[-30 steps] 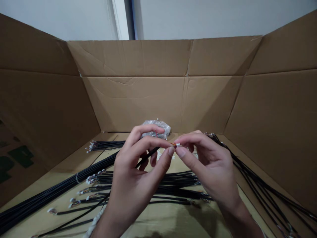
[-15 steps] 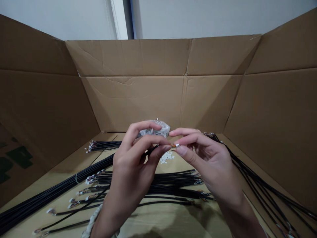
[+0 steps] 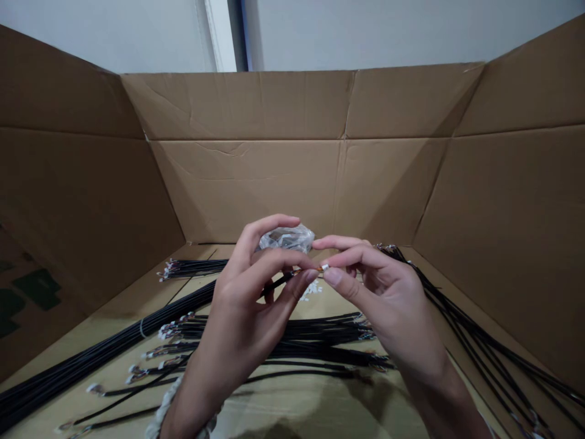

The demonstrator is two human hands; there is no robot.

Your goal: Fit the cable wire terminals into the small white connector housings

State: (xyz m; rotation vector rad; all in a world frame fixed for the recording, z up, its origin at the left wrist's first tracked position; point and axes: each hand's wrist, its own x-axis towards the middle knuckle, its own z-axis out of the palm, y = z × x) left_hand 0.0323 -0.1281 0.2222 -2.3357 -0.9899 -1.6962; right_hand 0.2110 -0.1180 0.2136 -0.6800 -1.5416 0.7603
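My left hand (image 3: 249,299) pinches the thin coloured wires at the end of a black cable (image 3: 278,283), its index finger raised above. Close against those fingertips, my right hand (image 3: 388,292) holds a small white connector (image 3: 325,267) between thumb and index finger. The coloured wires reach to the connector; whether they sit inside it is too small to tell. Below and behind the fingertips lies a pile of small white connectors (image 3: 313,290), partly hidden by my left hand.
A clear plastic bag (image 3: 287,238) lies by the back cardboard wall (image 3: 247,189). Black cables with white ends (image 3: 320,329) spread under my hands. A tied cable bundle (image 3: 114,341) runs along the left, a short bundle (image 3: 196,267) behind it, and long cables (image 3: 479,335) on the right.
The left index finger has lifted a little, and the left hand has shifted slightly right. The white connector sits slightly farther left, and more of the black cable shows.
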